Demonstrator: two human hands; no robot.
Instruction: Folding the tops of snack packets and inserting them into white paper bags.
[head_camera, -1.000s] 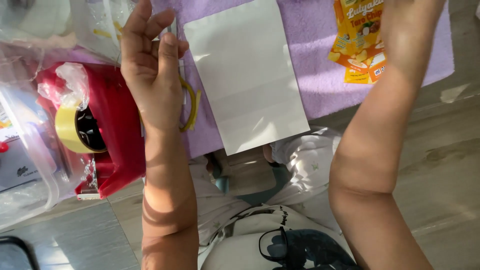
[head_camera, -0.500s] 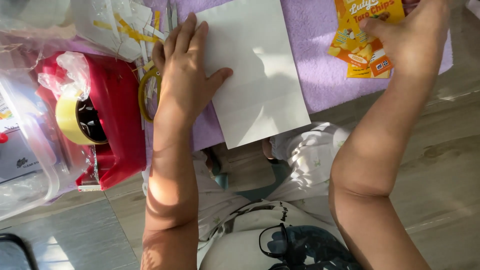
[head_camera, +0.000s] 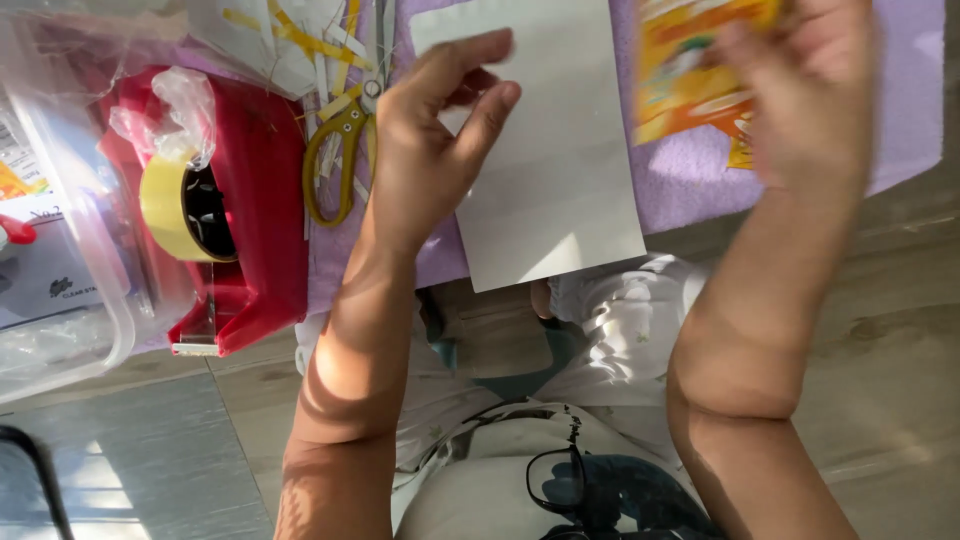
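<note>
A plain white paper sheet (head_camera: 545, 150) at upper centre lies on a lilac mat (head_camera: 900, 90); at upper right, an orange and yellow printed packet (head_camera: 690, 70); at left, a bright red tape dispenser (head_camera: 255, 200) holding a yellow roll (head_camera: 165, 205); beside it, yellow-handled scissors (head_camera: 335, 160)

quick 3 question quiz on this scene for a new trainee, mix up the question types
1. True or false: the left hand holds the scissors.
2. Which hand is at the orange snack packet? A left, B right
3. What colour is the tape dispenser with the yellow tape roll?

Key: 1 false, it is over the white sheet, with the scissors lying beside it. 2 B, the right hand. 3 red.
</note>
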